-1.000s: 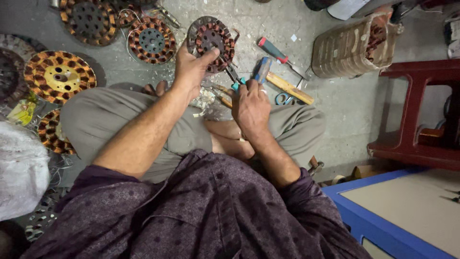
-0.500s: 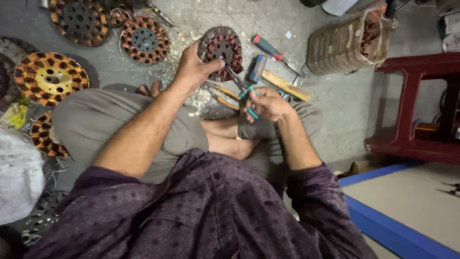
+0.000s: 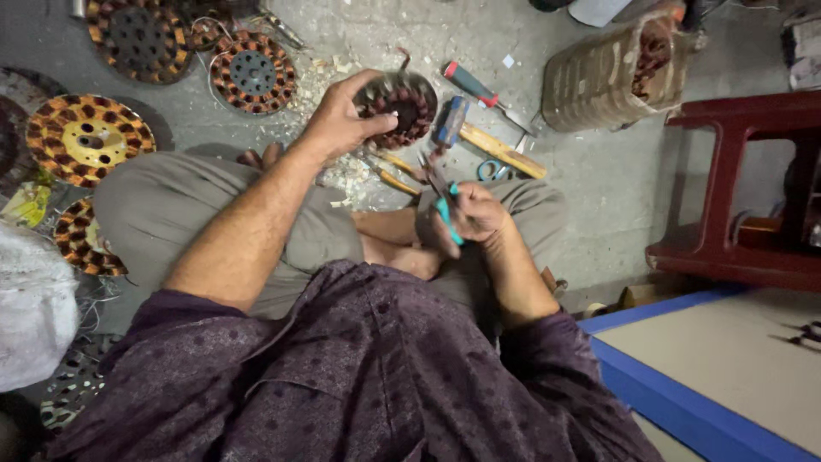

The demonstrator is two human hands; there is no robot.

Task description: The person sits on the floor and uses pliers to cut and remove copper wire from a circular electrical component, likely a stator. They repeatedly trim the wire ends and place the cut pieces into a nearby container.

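Observation:
I sit cross-legged on a concrete floor. My left hand [image 3: 342, 120] grips the rim of a round motor stator [image 3: 402, 107] wound with copper wire, held upright on the floor ahead of my knees. My right hand [image 3: 475, 214] is closed on pliers with teal handles [image 3: 445, 205], jaws pointing up toward the stator but apart from it. A hammer [image 3: 479, 137] with a wooden handle and a red-handled screwdriver [image 3: 470, 83] lie just beyond the stator.
Several more copper-wound stators [image 3: 253, 73] [image 3: 85, 137] lie at the left and far left. Blue scissors [image 3: 493, 169] rest by the hammer. A woven basket [image 3: 611, 73] stands at the back right, a dark red stool [image 3: 744, 188] at the right, a blue-edged board [image 3: 684, 402] at lower right.
My right hand has drawn the pliers back from the stator toward my lap. My left hand stays on the stator's rim.

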